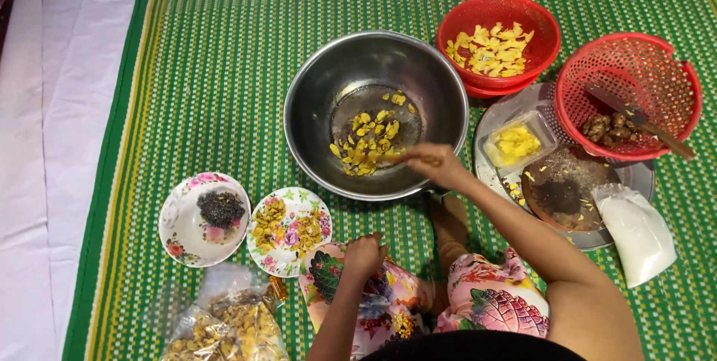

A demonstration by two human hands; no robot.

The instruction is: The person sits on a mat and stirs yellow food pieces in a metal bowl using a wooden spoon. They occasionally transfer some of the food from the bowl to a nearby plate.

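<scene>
Right hand (437,163) reaches over the steel bowl (314,77) at the mat's (209,70) middle, fingers pinched near yellow pieces (366,141); whether it holds any, I cannot tell. Left hand (364,254) rests curled and empty on the knee.

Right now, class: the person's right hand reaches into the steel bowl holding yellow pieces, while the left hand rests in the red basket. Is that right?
Not quite. The head view shows the left hand resting at the person's knee, not in the red basket. The right hand does reach into the steel bowl of yellow pieces.
</scene>
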